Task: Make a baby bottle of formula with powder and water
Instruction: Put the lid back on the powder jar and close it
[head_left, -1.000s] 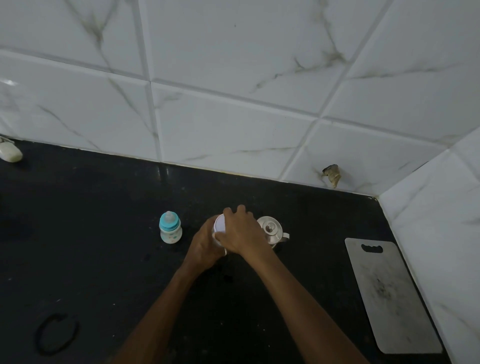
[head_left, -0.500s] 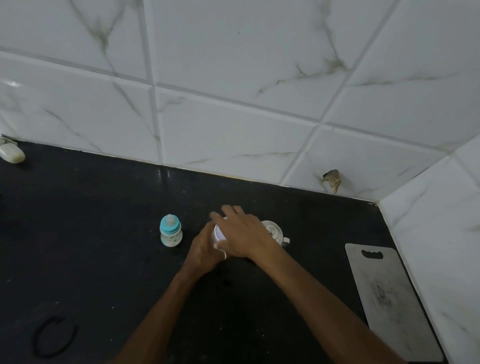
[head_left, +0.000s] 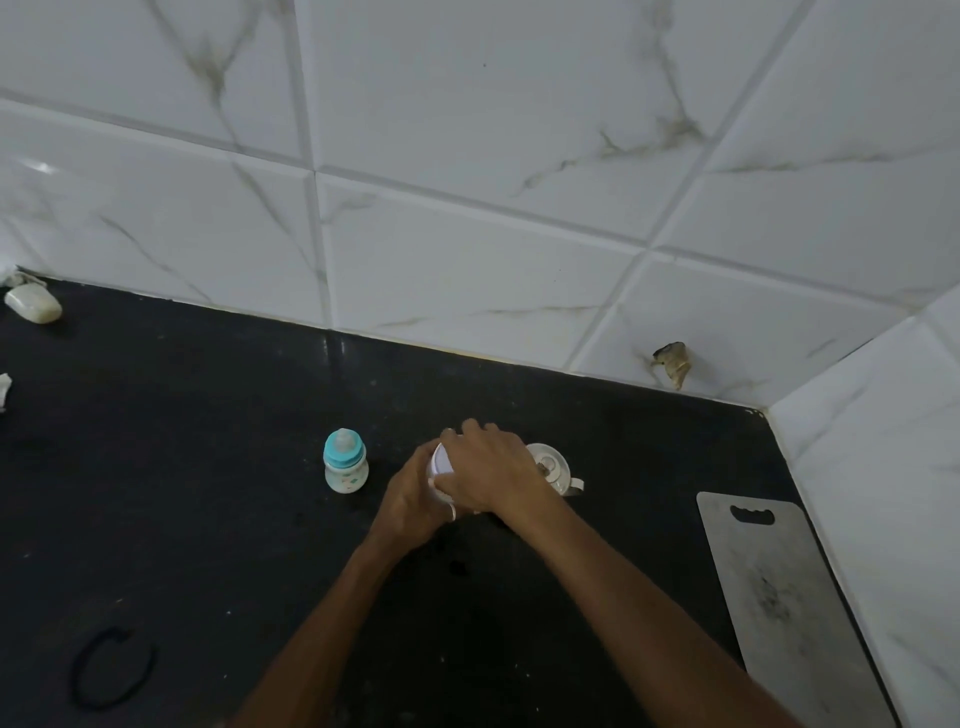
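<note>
Working at frame centre on a black countertop (head_left: 156, 467); both hands closing around a small white container (head_left: 440, 461), only a sliver of its rim showing between them; left hand (head_left: 410, 499) curling round its lower left side, right hand (head_left: 491, 475) lying over its top with fingers bent and spread across the lid area; what the container holds being hidden; baby bottle (head_left: 346, 462) standing upright just left of the hands, apart from them, teal collar and clear teat on; a small white jug with a glass lid (head_left: 550, 467) sitting just right of the right hand, partly covered by it; grey cutting board (head_left: 779, 613) lying at lower right along the wall; bar of soap (head_left: 34, 305) resting at far left by the tiled wall (head_left: 467, 156); black loop (head_left: 111, 670) lying at lower left.
</note>
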